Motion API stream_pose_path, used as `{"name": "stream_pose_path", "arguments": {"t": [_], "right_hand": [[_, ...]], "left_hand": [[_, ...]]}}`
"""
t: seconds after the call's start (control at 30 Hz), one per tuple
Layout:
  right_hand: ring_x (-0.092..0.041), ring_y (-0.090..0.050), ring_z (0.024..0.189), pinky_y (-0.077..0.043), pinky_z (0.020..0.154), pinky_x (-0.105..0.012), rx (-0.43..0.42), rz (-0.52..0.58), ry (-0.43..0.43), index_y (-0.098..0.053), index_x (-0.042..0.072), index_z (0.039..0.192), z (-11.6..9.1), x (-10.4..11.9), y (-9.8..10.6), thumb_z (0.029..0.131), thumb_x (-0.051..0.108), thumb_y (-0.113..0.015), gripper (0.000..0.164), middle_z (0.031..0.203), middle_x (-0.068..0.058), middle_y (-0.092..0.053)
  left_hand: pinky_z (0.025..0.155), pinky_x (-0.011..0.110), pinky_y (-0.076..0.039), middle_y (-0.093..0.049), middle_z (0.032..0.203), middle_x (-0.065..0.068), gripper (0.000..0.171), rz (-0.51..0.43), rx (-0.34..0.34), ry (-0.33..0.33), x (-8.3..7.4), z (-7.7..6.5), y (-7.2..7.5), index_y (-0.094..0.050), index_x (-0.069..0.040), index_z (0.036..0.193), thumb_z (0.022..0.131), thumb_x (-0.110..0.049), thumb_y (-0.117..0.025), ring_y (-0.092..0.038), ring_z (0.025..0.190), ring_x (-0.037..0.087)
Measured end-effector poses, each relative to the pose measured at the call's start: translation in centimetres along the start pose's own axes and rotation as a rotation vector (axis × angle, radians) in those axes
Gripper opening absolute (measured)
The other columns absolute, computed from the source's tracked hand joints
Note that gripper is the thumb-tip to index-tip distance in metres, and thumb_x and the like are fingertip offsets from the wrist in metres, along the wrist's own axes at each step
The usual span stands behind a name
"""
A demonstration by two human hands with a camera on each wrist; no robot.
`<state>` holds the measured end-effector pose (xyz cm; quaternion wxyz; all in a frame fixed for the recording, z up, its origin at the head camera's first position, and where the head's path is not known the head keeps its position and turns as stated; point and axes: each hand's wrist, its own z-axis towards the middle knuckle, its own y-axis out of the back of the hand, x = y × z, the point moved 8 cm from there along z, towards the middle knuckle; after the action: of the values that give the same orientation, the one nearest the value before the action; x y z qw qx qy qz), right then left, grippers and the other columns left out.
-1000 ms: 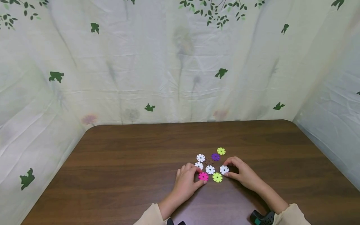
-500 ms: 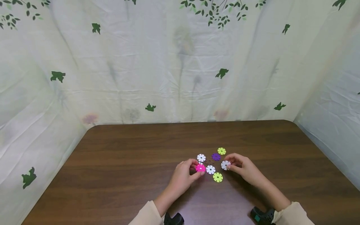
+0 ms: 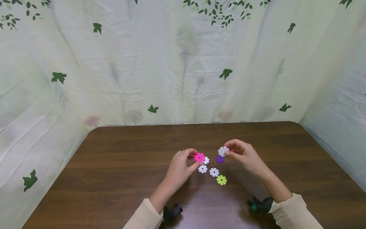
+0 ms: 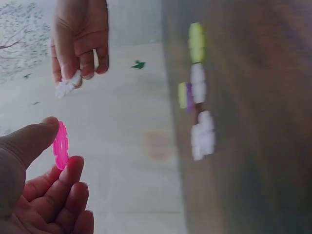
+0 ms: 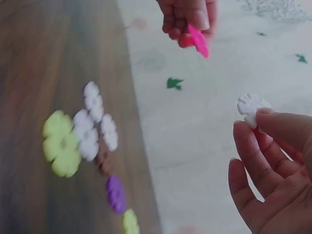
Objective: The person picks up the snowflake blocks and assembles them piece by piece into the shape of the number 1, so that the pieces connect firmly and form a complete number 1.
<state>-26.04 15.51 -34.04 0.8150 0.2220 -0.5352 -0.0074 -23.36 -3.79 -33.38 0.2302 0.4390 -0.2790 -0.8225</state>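
My left hand (image 3: 178, 168) pinches a pink notched plastic disc (image 3: 199, 157) between thumb and fingers, held up off the table. A white notched disc (image 3: 223, 151) is pinched in my right hand (image 3: 246, 156), also raised. Below the hands lies a cluster of similar discs: white discs (image 3: 214, 172), a yellow-green disc (image 3: 221, 180), a purple disc (image 3: 220, 159) and a brown disc (image 3: 213, 163). Another yellow-green disc (image 5: 130, 222) shows in the right wrist view; the held white disc hides it in the head view. The two held discs are apart.
The brown wooden table (image 3: 128, 171) has rounded far corners. A pale curtain (image 3: 160, 63) with green leaf and bird prints hangs behind it and along both sides. Black wrist devices (image 3: 258, 204) sit by both cream sleeves (image 3: 295, 211).
The left hand has lifted the pink disc from the table and moved it away from the body. The right hand has raised the white disc and carried it farther out and slightly left.
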Motion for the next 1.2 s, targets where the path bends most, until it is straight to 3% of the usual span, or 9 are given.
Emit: {"name": "stream_pose_path", "arguments": {"t": [0.27,0.43,0.67,0.87,1.07,1.2], "right_hand": [[-0.020,-0.058,0.073,-0.050,0.059,-0.030,-0.022,0.052,0.068,-0.058,0.000,0.094,0.8,2.2,-1.4,0.081,0.001,-0.064,0.015,0.084,-0.010,-0.058],[-0.019,-0.057,0.072,-0.051,0.058,-0.033,-0.011,0.055,0.098,-0.057,0.001,0.091,0.5,2.7,-2.4,0.080,-0.001,-0.064,0.013,0.083,-0.009,-0.057],[-0.028,-0.057,0.074,-0.052,0.062,-0.034,0.009,0.067,0.087,-0.057,0.001,0.090,0.5,2.5,-3.0,0.081,0.000,-0.064,0.011,0.083,-0.009,-0.057],[-0.019,-0.057,0.073,-0.051,0.061,-0.031,0.003,0.049,0.112,-0.058,0.003,0.088,0.4,2.9,-3.4,0.079,-0.002,-0.065,0.013,0.082,-0.006,-0.058],[-0.016,-0.057,0.072,-0.050,0.058,-0.028,-0.008,0.050,0.159,-0.058,-0.002,0.087,0.2,4.9,-3.7,0.076,-0.012,-0.064,0.016,0.080,-0.009,-0.058],[-0.022,-0.057,0.070,-0.050,0.057,-0.027,-0.013,0.053,0.159,-0.058,-0.004,0.086,0.0,6.0,-3.7,0.075,-0.013,-0.063,0.015,0.079,-0.011,-0.058]], "left_hand": [[0.074,0.030,-0.044,-0.062,0.088,0.000,0.031,-0.043,-0.068,-0.031,-1.4,0.7,1.8,-0.062,-0.006,0.097,0.074,-0.021,-0.075,-0.052,0.083,0.014],[0.075,0.029,-0.043,-0.062,0.088,-0.002,0.031,-0.057,-0.063,-0.048,-1.5,0.4,1.4,-0.062,-0.007,0.097,0.074,-0.021,-0.075,-0.052,0.083,0.012],[0.073,0.028,-0.044,-0.062,0.087,-0.003,0.029,-0.068,-0.087,-0.057,-1.3,0.2,1.1,-0.062,-0.007,0.096,0.073,-0.020,-0.076,-0.052,0.082,0.011],[0.072,0.027,-0.044,-0.062,0.087,-0.003,0.030,-0.083,-0.086,-0.056,-1.5,0.2,1.3,-0.062,-0.007,0.096,0.073,-0.022,-0.076,-0.052,0.082,0.010],[0.073,0.024,-0.047,-0.064,0.088,-0.001,0.035,-0.118,-0.067,-0.057,-1.6,0.1,1.2,-0.061,-0.005,0.101,0.073,-0.020,-0.076,-0.055,0.082,0.010],[0.070,0.023,-0.047,-0.065,0.088,0.000,0.034,-0.124,-0.076,-0.092,-1.9,0.1,1.2,-0.064,-0.004,0.101,0.073,-0.018,-0.076,-0.055,0.080,0.010]]}}
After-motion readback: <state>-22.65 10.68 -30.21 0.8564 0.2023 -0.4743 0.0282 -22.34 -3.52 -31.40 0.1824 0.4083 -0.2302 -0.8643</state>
